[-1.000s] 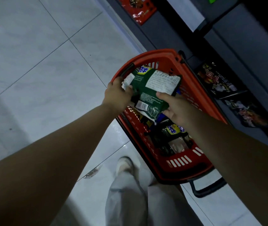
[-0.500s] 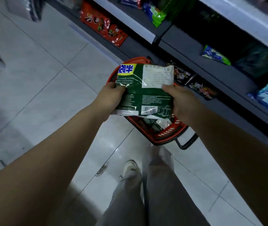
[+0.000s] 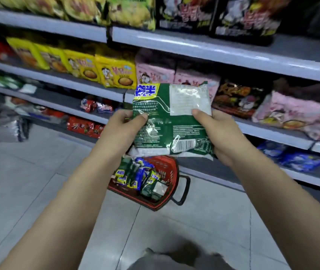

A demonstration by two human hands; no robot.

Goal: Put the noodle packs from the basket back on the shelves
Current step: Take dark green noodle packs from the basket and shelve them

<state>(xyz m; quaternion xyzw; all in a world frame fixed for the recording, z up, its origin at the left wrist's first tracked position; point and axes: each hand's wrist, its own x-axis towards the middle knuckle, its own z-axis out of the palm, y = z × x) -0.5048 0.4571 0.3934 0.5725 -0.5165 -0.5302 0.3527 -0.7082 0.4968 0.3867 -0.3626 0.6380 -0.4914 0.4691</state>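
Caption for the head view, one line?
Left hand and right hand hold a green noodle pack before the shelves; red basket on the floor holds more packs.

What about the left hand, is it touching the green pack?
Touching. Head view: the left hand grips the green pack at its left edge, thumb on top.

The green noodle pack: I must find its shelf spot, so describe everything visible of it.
The green noodle pack is a glossy, crinkled plastic bag, dark green with fine print, a white patch at upper right, a yellow-and-blue corner at upper left and a barcode near the bottom. It is held roughly upright before the shelves, above the red basket. The left hand grips its left edge, the right hand its right edge, thumbs on the near face.
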